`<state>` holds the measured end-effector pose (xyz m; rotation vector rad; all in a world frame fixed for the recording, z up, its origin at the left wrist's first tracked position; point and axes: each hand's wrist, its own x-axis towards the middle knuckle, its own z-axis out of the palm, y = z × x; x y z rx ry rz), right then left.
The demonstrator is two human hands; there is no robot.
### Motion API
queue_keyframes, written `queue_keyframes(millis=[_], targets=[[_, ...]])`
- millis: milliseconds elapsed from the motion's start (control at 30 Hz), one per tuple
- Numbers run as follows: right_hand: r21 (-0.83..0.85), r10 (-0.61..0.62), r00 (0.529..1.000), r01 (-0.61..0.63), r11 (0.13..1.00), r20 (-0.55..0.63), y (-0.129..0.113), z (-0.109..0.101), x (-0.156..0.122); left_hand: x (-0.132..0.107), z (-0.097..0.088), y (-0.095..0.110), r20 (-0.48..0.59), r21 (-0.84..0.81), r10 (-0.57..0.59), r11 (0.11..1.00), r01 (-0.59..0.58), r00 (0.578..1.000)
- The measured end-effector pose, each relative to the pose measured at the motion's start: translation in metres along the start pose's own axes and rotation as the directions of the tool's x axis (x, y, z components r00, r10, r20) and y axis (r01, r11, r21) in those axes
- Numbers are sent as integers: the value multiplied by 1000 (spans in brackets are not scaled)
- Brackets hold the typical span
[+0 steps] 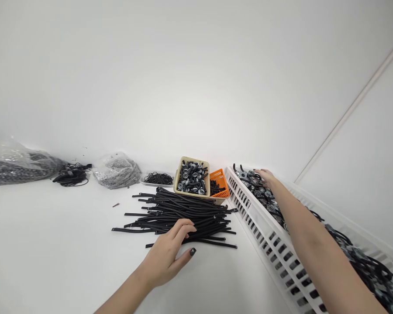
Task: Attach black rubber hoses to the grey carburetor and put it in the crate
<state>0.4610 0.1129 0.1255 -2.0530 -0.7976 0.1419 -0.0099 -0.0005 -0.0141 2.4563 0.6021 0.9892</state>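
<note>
My left hand [170, 255] rests on the near edge of a pile of black rubber tubes [183, 211] on the white table, fingers curled over the tube ends, thumb apart. My right hand [267, 176] reaches into the far end of a long white slotted basket [265, 235] filled with black tubes fitted with grey metal rings [262, 192]. Its fingers are bent down among the parts, so what they hold, if anything, is hidden.
A beige tub of grey ring parts [192, 176] and a small orange basket [219, 183] stand behind the pile. Further left lie a tray of black O-rings [157, 178], two clear bags of parts [118, 171] [16, 163] and a black bundle [71, 174]. A white wall stands close behind.
</note>
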Motion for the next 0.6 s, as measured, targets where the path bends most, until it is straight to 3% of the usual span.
queue_keyframes(millis=[133, 267, 400, 467, 500, 567, 600], targets=[[123, -75, 967, 108, 987, -242, -37, 4, -17, 1, 1, -2, 0, 8, -5, 1000, 5, 1000], [254, -246, 909, 339, 906, -336, -94, 38, -55, 2, -1, -2, -24, -2, -4, 1000, 4, 1000], [413, -397, 876, 480, 774, -273, -136, 95, -139, 3, -5, -3, -76, -28, -30, 999, 28, 997], [497, -456, 865, 495, 712, -209, -139, 116, -197, 3, -9, -1, -115, -39, -51, 998, 47, 992], [596, -518, 845, 486, 639, -134, -136, 122, -226, 3, -10, -1, -136, -41, -60, 998, 55, 989], [717, -663, 748, 465, 520, -4, -119, 125, -280, 2, -13, 2, -166, -35, -74, 997, 69, 983], [744, -746, 665, 479, 467, 40, -108, 122, -302, 2, -13, 2, -174, -27, -75, 997, 71, 982]])
